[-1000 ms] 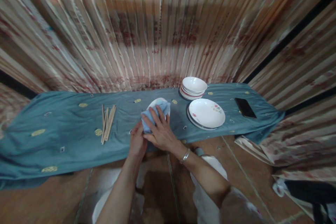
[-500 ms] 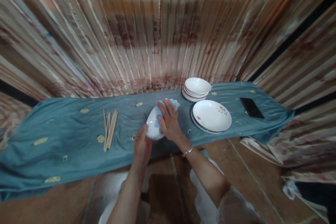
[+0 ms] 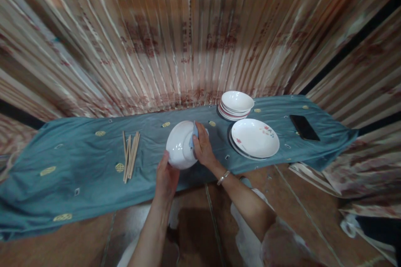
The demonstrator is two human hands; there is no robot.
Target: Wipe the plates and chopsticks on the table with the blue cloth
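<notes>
A white bowl is held up over the table's near side, tilted so that its outer side and foot show. My left hand grips its rim at the lower left. With my right hand I press a light blue cloth against the bowl's right side, by the foot. The cloth is mostly covered by my fingers. To the right stand a stack of bowls and a stack of plates, the top plate with a floral print.
Several wooden chopsticks lie on the left of the teal tablecloth. A black phone rests at the right. Behind the table hangs a pleated curtain, and the tiled floor shows below its front edge.
The bowl has turned, so more of its outer side and foot faces me. My right hand and the cloth have shifted from across it to its right side.
</notes>
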